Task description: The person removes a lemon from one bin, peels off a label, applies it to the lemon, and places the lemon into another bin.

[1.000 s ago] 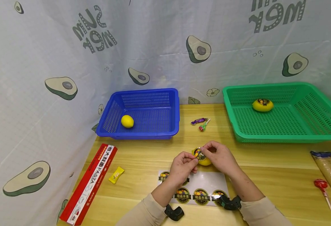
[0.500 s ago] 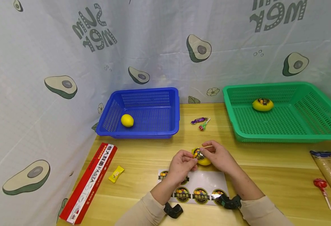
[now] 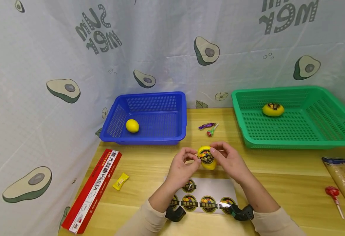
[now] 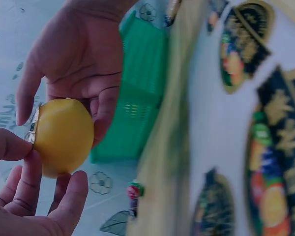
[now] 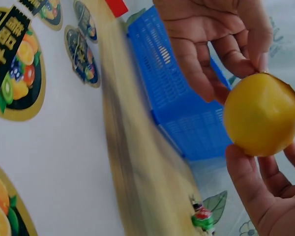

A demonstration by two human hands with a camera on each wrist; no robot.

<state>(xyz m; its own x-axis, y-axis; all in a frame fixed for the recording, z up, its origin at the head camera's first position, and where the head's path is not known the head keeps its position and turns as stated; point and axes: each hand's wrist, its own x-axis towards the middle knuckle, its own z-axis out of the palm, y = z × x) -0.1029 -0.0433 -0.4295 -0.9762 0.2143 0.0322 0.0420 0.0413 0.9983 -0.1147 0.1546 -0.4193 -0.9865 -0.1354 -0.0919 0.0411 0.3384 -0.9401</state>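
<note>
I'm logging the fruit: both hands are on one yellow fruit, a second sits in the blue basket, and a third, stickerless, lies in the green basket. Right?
Not quite: the third fruit bears a sticker, as the head view shows. It does lie in the green basket, the second fruit sits in the blue basket, and left hand and right hand are on the first fruit.

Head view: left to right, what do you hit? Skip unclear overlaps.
Pasta box → yellow-wrapped candy → blue-basket lemon → left hand → held lemon → right hand → green-basket lemon → red lollipop.
</note>
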